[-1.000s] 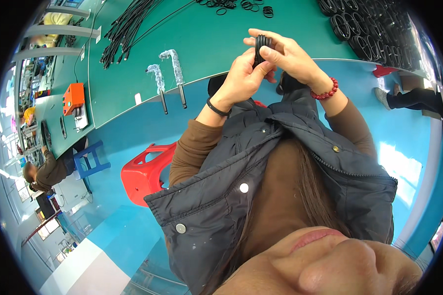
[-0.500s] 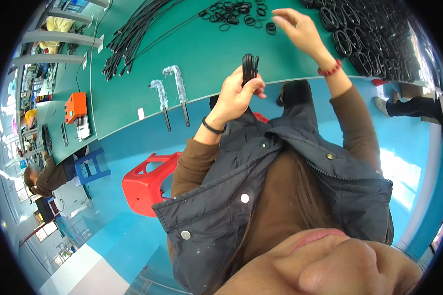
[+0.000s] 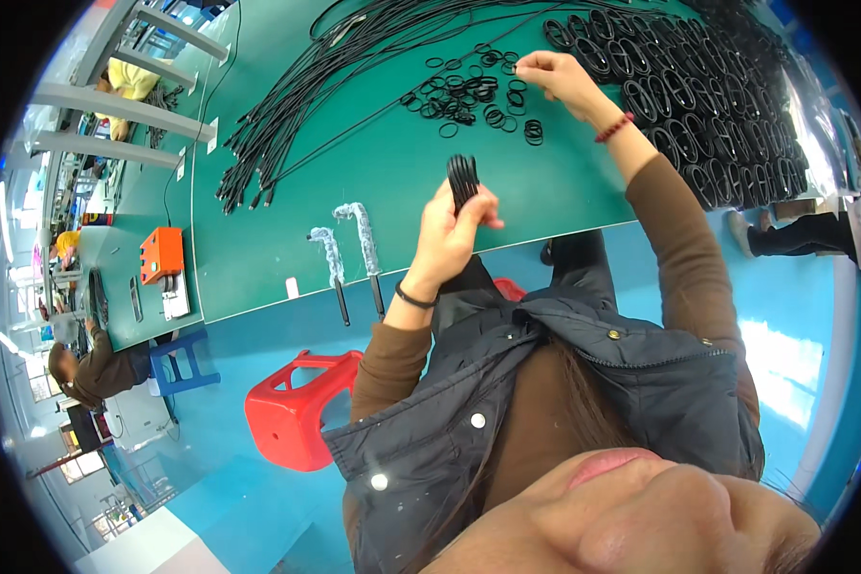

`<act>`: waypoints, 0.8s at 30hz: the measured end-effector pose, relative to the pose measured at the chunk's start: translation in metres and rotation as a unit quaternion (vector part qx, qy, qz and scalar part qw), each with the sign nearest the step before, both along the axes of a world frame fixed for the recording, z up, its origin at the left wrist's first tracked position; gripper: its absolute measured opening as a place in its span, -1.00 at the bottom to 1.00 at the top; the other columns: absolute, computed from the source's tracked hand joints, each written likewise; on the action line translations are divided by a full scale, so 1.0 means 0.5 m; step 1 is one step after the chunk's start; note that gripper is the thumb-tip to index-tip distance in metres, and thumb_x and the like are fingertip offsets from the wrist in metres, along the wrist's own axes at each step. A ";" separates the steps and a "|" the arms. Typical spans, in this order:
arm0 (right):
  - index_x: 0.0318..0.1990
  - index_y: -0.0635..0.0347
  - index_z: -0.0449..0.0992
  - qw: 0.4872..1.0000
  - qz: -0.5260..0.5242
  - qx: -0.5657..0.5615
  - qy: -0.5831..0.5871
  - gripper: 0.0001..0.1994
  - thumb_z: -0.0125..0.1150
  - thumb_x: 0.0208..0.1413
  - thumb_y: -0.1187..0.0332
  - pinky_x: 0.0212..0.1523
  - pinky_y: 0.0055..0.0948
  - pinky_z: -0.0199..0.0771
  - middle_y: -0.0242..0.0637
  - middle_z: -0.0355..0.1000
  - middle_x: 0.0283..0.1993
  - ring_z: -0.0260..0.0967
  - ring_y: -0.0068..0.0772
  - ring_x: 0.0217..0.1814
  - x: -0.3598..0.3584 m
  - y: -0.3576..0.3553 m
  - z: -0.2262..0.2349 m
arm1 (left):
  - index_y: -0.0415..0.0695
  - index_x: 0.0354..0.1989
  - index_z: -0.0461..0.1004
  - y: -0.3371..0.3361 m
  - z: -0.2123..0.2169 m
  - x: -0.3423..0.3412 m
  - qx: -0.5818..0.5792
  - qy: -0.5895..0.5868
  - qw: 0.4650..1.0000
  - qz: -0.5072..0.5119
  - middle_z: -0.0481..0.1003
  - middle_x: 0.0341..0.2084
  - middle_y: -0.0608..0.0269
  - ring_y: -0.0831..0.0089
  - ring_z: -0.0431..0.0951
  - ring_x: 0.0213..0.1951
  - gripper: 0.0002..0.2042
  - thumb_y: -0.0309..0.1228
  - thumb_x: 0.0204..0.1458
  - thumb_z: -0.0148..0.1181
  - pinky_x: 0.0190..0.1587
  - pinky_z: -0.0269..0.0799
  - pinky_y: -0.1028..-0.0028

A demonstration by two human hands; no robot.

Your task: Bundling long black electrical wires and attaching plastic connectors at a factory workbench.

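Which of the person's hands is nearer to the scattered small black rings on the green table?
Right. The right hand reaches over the small black rings at their edge; the left hand grips a coiled black cable nearer the body.

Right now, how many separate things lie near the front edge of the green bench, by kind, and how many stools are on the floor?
Wrapped hook tools: 2
Orange box: 1
Red stool: 1
Blue stool: 1
Coiled cable in left hand: 1
Total: 6
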State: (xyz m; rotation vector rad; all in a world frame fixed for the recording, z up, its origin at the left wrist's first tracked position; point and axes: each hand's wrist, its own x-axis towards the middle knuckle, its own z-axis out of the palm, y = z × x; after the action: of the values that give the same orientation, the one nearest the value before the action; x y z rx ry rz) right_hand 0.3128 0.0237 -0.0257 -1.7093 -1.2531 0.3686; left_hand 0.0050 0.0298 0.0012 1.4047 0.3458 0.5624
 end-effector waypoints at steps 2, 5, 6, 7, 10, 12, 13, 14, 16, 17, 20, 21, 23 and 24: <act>-0.29 0.19 0.57 0.966 0.071 -0.039 0.245 -0.88 0.24 0.07 0.35 -0.54 -0.71 0.18 -0.49 0.41 -0.45 0.16 -0.71 -0.54 -0.078 -0.043 0.062 | -0.30 -0.26 0.43 0.024 0.009 0.023 0.016 0.010 0.999 0.043 0.44 -0.45 0.18 0.45 0.50 -0.46 -0.89 -0.51 0.17 0.03 -0.33 0.54 0.49; -0.32 0.19 0.57 0.920 0.114 -0.064 0.370 -0.88 0.26 0.06 0.35 -0.57 -0.77 0.10 -0.52 0.39 -0.47 0.11 -0.76 -0.55 -0.150 -0.099 0.087 | -0.33 -0.24 0.46 0.042 0.004 0.070 0.037 -0.007 0.994 0.100 0.42 -0.45 0.20 0.47 0.52 -0.49 -0.87 -0.53 0.14 0.04 -0.39 0.53 0.53; -0.32 0.18 0.57 0.916 0.128 -0.069 0.375 -0.89 0.26 0.06 0.35 -0.57 -0.79 0.07 -0.53 0.37 -0.47 0.09 -0.78 -0.54 -0.173 -0.114 0.091 | -0.33 -0.24 0.46 0.040 -0.002 0.075 0.036 -0.002 0.994 0.106 0.42 -0.45 0.20 0.47 0.52 -0.49 -0.87 -0.53 0.14 0.04 -0.39 0.53 0.53; -0.33 0.18 0.56 0.912 0.139 -0.071 0.379 -0.89 0.26 0.06 0.35 -0.57 -0.80 0.04 -0.53 0.36 -0.48 0.08 -0.79 -0.54 -0.187 -0.126 0.094 | -0.33 -0.24 0.46 0.039 -0.009 0.083 0.051 -0.003 0.993 0.105 0.42 -0.41 0.20 0.47 0.52 -0.48 -0.87 -0.53 0.13 0.05 -0.39 0.53 0.53; -0.34 0.17 0.56 0.908 0.150 -0.068 0.386 -0.90 0.27 0.06 0.36 -0.59 -0.81 0.00 -0.54 0.35 -0.49 0.06 -0.80 -0.55 -0.205 -0.148 0.088 | -0.33 -0.25 0.47 0.030 -0.027 0.083 0.078 0.004 0.992 0.098 0.41 -0.35 0.19 0.46 0.53 -0.48 -0.88 -0.53 0.13 0.07 -0.38 0.53 0.53; -0.34 0.18 0.56 0.908 0.151 -0.057 0.386 -0.90 0.27 0.06 0.36 -0.60 -0.81 -0.01 -0.53 0.34 -0.51 0.05 -0.79 -0.57 -0.215 -0.159 0.083 | -0.33 -0.26 0.47 0.022 -0.038 0.076 0.102 0.011 0.991 0.085 0.39 -0.31 0.17 0.45 0.53 -0.47 -0.88 -0.52 0.13 0.08 -0.38 0.54 0.53; -0.34 0.19 0.56 0.909 0.153 -0.052 0.385 -0.90 0.27 0.06 0.36 -0.61 -0.81 -0.02 -0.53 0.33 -0.52 0.05 -0.79 -0.57 -0.220 -0.163 0.081 | -0.33 -0.27 0.47 0.020 -0.043 0.071 0.114 0.014 0.990 0.079 0.39 -0.30 0.17 0.45 0.53 -0.46 -0.89 -0.52 0.13 0.08 -0.38 0.54 0.53; -0.34 0.19 0.56 0.907 0.151 -0.055 0.389 -0.90 0.27 0.06 0.36 -0.61 -0.81 -0.02 -0.53 0.33 -0.52 0.05 -0.79 -0.57 -0.224 -0.171 0.076 | -0.33 -0.27 0.47 0.013 -0.044 0.068 0.111 0.018 0.991 0.078 0.39 -0.30 0.17 0.45 0.53 -0.46 -0.89 -0.52 0.13 0.08 -0.38 0.54 0.53; -0.35 0.20 0.55 0.890 0.151 -0.035 0.428 -0.90 0.27 0.06 0.37 -0.62 -0.81 -0.03 -0.52 0.32 -0.53 0.05 -0.78 -0.58 -0.229 -0.183 0.075 | -0.32 -0.30 0.47 0.007 -0.042 0.063 0.103 0.017 0.989 0.101 0.39 -0.31 0.17 0.44 0.53 -0.47 -0.90 -0.52 0.13 0.07 -0.40 0.53 0.53; -0.35 0.20 0.55 0.882 0.150 -0.025 0.446 -0.90 0.27 0.07 0.37 -0.62 -0.80 -0.03 -0.52 0.31 -0.54 0.05 -0.78 -0.58 -0.231 -0.188 0.074 | -0.32 -0.31 0.47 0.003 -0.039 0.059 0.100 0.015 0.988 0.113 0.39 -0.32 0.17 0.44 0.53 -0.48 -0.90 -0.53 0.13 0.07 -0.40 0.52 0.53; -0.35 0.21 0.55 0.879 0.145 -0.024 0.453 -0.90 0.27 0.07 0.37 -0.63 -0.80 -0.03 -0.51 0.30 -0.55 0.04 -0.77 -0.59 -0.242 -0.200 0.068 | -0.31 -0.34 0.46 -0.014 -0.035 0.053 0.091 0.009 0.988 0.121 0.38 -0.34 0.17 0.43 0.52 -0.49 -0.91 -0.53 0.13 0.07 -0.42 0.51 0.53; -0.35 0.22 0.55 0.886 0.140 -0.033 0.440 -0.89 0.27 0.07 0.38 -0.63 -0.80 -0.03 -0.51 0.29 -0.56 0.04 -0.77 -0.60 -0.245 -0.203 0.066 | -0.30 -0.35 0.46 -0.020 -0.034 0.053 0.084 0.003 0.990 0.116 0.38 -0.36 0.18 0.43 0.52 -0.49 -0.91 -0.53 0.12 0.07 -0.44 0.50 0.53; -0.34 0.23 0.54 0.900 0.129 -0.052 0.414 -0.89 0.27 0.06 0.38 -0.64 -0.80 -0.04 -0.51 0.28 -0.57 0.03 -0.77 -0.61 -0.250 -0.207 0.061 | -0.29 -0.37 0.45 -0.028 -0.033 0.054 0.070 -0.010 0.992 0.107 0.38 -0.39 0.19 0.43 0.51 -0.51 -0.91 -0.53 0.12 0.07 -0.46 0.48 0.53; -0.34 0.23 0.54 0.900 0.130 -0.052 0.414 -0.89 0.27 0.06 0.38 -0.64 -0.80 -0.04 -0.51 0.28 -0.57 0.03 -0.77 -0.61 -0.252 -0.208 0.059 | -0.29 -0.37 0.45 -0.028 -0.035 0.052 0.070 -0.010 0.992 0.107 0.38 -0.39 0.19 0.43 0.51 -0.51 -0.91 -0.53 0.12 0.07 -0.46 0.48 0.53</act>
State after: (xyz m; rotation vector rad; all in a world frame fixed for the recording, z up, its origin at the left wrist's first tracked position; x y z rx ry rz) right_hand 0.1867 -0.0803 0.0039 -1.2252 -0.8101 1.1980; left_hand 0.0308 0.0157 -0.0162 1.5057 0.4522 0.7882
